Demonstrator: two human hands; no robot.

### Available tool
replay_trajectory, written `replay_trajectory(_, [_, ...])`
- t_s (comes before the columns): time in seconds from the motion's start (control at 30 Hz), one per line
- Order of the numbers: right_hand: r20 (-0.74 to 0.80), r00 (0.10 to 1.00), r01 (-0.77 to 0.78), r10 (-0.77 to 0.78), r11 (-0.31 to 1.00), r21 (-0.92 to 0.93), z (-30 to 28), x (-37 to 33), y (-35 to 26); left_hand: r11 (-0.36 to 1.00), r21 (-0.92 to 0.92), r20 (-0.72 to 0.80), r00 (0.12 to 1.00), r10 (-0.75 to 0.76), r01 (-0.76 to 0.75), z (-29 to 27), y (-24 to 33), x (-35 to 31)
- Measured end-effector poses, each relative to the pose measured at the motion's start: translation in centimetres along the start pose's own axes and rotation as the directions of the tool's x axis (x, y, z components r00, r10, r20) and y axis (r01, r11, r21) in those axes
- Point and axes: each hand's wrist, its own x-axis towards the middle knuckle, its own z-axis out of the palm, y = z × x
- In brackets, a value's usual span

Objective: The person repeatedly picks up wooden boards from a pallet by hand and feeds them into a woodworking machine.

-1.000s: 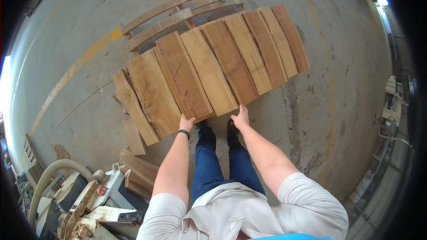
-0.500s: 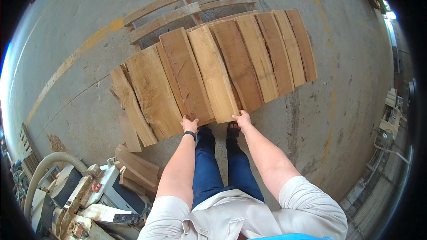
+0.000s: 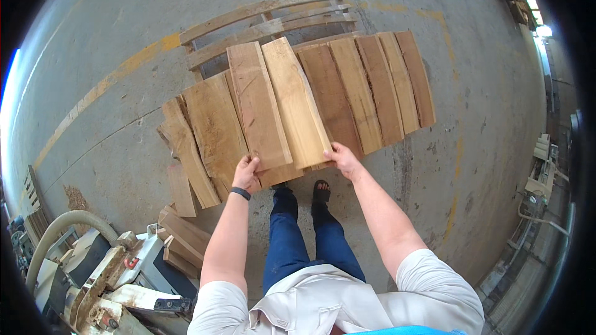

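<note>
My left hand [image 3: 246, 174] grips the near left corner of a reddish-brown wooden board [image 3: 257, 105]. At the near right corner of a pale, yellowish board [image 3: 297, 102], my right hand [image 3: 345, 160] is closed with thumb on top. These two boards lie side by side, their near ends raised off the boards beneath. To the left rest a wide brown plank [image 3: 214, 121] and a narrower rough-edged plank [image 3: 189, 155]. Several more planks, among them a dark brown one [image 3: 330, 93], lie in a row to the right.
A slatted wooden pallet [image 3: 248, 13] sits beyond the row. At lower left stands a machine with a thick beige hose [image 3: 59, 229], beside loose wood offcuts [image 3: 186, 236]. Yellow lines [image 3: 118, 71] mark the concrete floor. My sandalled foot [image 3: 321, 191] is just short of the boards.
The brown and pale boards have come up at their near ends in my hands. My hands have moved slightly apart, and the view has shifted a little.
</note>
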Motion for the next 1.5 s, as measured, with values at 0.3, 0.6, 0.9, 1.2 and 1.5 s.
replay_trajectory(0.3, [-0.173, 0.962, 0.222, -0.212, 0.974, 0.041, 9.3, -0.2, -21.8, 0.937, -0.325, -0.092, 0.991, 0.1, -0.125, 9.9, 24.8, 0.3])
replay_trajectory(0.6, [-0.25, 0.928, 0.248, -0.275, 0.96, -0.133, 6.0, -4.3, -14.3, 0.975, -0.212, -0.213, 0.977, 0.018, -0.064, 6.3, 20.3, -5.8])
replay_trajectory(0.9, [-0.045, 0.985, 0.171, -0.167, 0.981, 0.089, 4.3, -13.0, -6.5, 0.978, -0.071, -0.118, 0.975, 0.188, -0.197, 5.8, 12.0, -16.5])
replay_trajectory(1.2, [-0.123, 0.992, 0.032, 0.017, 0.923, 0.383, -2.7, -23.9, 3.9, 0.936, -0.136, -0.11, 0.944, 0.311, -0.324, 7.1, 0.3, -32.5])
replay_trajectory(1.5, [0.06, 0.979, 0.181, -0.193, 0.969, 0.166, -4.2, -26.1, 1.5, 0.816, -0.237, -0.203, 0.849, 0.489, -0.527, 10.2, -10.7, -46.8])
